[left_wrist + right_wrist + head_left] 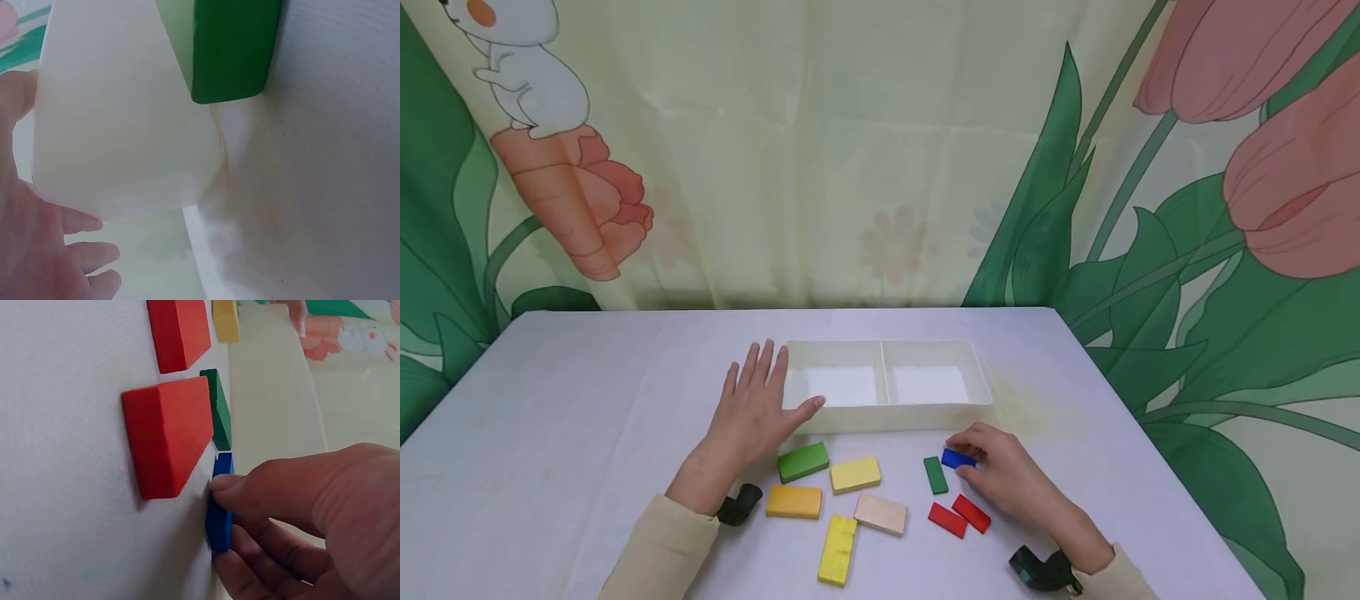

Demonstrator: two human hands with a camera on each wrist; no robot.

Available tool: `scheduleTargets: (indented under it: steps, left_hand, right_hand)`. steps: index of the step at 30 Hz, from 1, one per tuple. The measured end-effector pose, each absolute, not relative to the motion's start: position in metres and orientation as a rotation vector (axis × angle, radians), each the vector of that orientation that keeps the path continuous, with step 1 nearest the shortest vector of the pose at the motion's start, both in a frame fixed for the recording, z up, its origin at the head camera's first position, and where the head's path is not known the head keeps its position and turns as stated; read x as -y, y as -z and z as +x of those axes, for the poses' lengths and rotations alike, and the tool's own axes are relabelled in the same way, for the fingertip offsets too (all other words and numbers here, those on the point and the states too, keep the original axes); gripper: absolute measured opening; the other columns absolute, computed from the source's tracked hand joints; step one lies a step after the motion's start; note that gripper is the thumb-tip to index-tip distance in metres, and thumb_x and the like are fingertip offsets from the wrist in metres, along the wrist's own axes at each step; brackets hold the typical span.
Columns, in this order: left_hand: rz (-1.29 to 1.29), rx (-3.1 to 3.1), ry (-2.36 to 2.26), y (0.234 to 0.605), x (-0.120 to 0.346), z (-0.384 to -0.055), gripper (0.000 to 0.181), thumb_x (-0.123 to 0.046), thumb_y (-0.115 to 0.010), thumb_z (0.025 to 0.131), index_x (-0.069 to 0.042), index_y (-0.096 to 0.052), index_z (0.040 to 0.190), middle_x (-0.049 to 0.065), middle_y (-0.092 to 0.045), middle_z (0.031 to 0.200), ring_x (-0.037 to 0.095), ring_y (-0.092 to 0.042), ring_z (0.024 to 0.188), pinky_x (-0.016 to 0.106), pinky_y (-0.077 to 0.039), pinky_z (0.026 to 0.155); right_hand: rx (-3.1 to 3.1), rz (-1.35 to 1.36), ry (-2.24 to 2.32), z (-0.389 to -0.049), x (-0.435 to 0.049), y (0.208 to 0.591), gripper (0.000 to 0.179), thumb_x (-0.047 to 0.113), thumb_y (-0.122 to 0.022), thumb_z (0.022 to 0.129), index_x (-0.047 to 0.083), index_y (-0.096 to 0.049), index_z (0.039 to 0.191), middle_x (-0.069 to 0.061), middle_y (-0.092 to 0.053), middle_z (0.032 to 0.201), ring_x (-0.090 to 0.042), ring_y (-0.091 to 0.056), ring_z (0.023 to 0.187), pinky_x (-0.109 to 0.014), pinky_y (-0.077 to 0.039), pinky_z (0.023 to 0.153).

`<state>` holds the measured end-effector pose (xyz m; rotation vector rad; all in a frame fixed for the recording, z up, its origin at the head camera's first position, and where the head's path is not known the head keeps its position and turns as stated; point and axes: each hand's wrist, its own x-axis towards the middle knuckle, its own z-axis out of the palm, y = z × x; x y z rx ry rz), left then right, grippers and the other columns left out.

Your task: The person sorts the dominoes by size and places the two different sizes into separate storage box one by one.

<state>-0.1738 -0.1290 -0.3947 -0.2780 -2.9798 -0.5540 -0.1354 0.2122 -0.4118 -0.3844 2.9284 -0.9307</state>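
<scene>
My left hand [748,425] rests at the left front corner of a white two-part tray [891,418], its fingers straight and spread. In the left wrist view the palm lies along the tray's end wall [119,125]. My right hand [1006,473] pinches a small blue block [956,458] between thumb and fingers, low at the table in front of the tray. Close to the blue block's left lies a small green block [936,475]. Two small red blocks [947,520] lie nearer the front; in the right wrist view one red block [169,434] appears large.
Larger blocks lie left of the small ones: a green block [803,462], a pale yellow block [855,475], an orange-yellow block [793,502], a pinkish beige block [882,514] and a bright yellow block [837,550]. A printed curtain [820,167] hangs behind the white-covered table [587,433].
</scene>
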Motion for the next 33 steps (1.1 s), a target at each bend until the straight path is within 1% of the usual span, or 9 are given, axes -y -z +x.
scheduleTargets:
  steps: [6, 13, 16, 18, 23, 26, 30, 33]
  left_hand:
    - [-0.27, 2.985, 0.57, 0.396, 0.13, -0.173, 0.096, -0.063, -0.052, 0.093, 0.001, -0.02, 0.156, 0.025, -0.013, 0.164, 0.043, -0.006, 0.153, 0.063, -0.008, 0.122]
    - [-0.273, 2.982, 0.567, 0.397, 0.13, -0.172, 0.096, -0.064, -0.051, 0.093, 0.001, -0.019, 0.156, 0.025, -0.013, 0.164, 0.043, -0.006, 0.153, 0.063, -0.009, 0.122]
    - [-0.276, 2.981, 0.558, 0.397, 0.129, -0.172, 0.096, -0.064, -0.051, 0.093, 0.001, -0.02, 0.156, 0.025, -0.013, 0.164, 0.043, -0.007, 0.153, 0.063, -0.009, 0.122]
    - [-0.275, 2.981, 0.551, 0.397, 0.129, -0.172, 0.096, -0.064, -0.051, 0.093, 0.001, -0.019, 0.157, 0.025, -0.014, 0.164, 0.043, -0.007, 0.153, 0.063, -0.01, 0.122]
    - [-0.278, 2.988, 0.542, 0.396, 0.13, -0.172, 0.097, -0.065, -0.05, 0.093, 0.001, -0.019, 0.157, 0.025, -0.013, 0.164, 0.043, -0.006, 0.153, 0.063, -0.009, 0.122]
    - [-0.283, 2.989, 0.548, 0.396, 0.129, -0.173, 0.097, -0.065, -0.05, 0.093, 0.001, -0.019, 0.157, 0.025, -0.013, 0.164, 0.043, -0.006, 0.153, 0.063, -0.009, 0.122]
    - [-0.286, 2.985, 0.547, 0.396, 0.129, -0.173, 0.096, -0.065, -0.05, 0.093, 0.002, -0.02, 0.156, 0.026, -0.014, 0.164, 0.044, -0.007, 0.153, 0.063, -0.01, 0.122]
    - [-0.282, 2.987, 0.544, 0.396, 0.13, -0.172, 0.096, -0.065, -0.05, 0.093, 0.002, -0.019, 0.156, 0.026, -0.014, 0.164, 0.044, -0.007, 0.153, 0.063, -0.01, 0.122]
  right_hand:
    - [-2.927, -0.43, 0.925, -0.136, -0.211, 0.411, 0.036, 0.0, -0.079, 0.08, 0.012, -0.073, 0.114, 0.005, -0.067, 0.104, -0.011, -0.066, 0.096, -0.027, -0.06, 0.083]
    - [-2.955, -0.541, 0.939, -0.136, -0.21, 0.397, 0.037, 0.0, -0.079, 0.08, 0.011, -0.073, 0.115, 0.006, -0.066, 0.103, -0.01, -0.063, 0.092, -0.022, -0.059, 0.078]
    - [-2.952, -0.588, 0.924, -0.137, -0.209, 0.39, 0.038, 0.001, -0.079, 0.081, 0.012, -0.072, 0.116, 0.006, -0.066, 0.105, -0.009, -0.063, 0.092, -0.021, -0.059, 0.079]
    - [-2.95, -0.636, 0.917, -0.138, -0.209, 0.386, 0.039, 0.0, -0.078, 0.081, 0.012, -0.071, 0.117, 0.004, -0.066, 0.107, -0.01, -0.064, 0.093, -0.023, -0.059, 0.079]
    - [-2.959, -0.712, 0.925, -0.142, -0.209, 0.373, 0.041, -0.003, -0.078, 0.08, 0.009, -0.07, 0.118, 0.002, -0.067, 0.106, -0.013, -0.065, 0.093, -0.034, -0.061, 0.08]
    - [-2.97, -0.727, 0.933, -0.146, -0.209, 0.367, 0.041, -0.002, -0.079, 0.08, 0.009, -0.071, 0.118, 0.002, -0.067, 0.105, -0.013, -0.064, 0.092, -0.037, -0.061, 0.08]
    - [-2.983, -0.76, 0.931, -0.153, -0.206, 0.36, 0.041, -0.002, -0.079, 0.08, 0.011, -0.071, 0.118, 0.003, -0.067, 0.105, -0.013, -0.064, 0.093, -0.035, -0.061, 0.079]
    - [-2.997, -0.785, 0.924, -0.158, -0.203, 0.353, 0.041, -0.001, -0.079, 0.08, 0.012, -0.071, 0.118, 0.003, -0.067, 0.106, -0.013, -0.064, 0.094, -0.027, -0.06, 0.077]
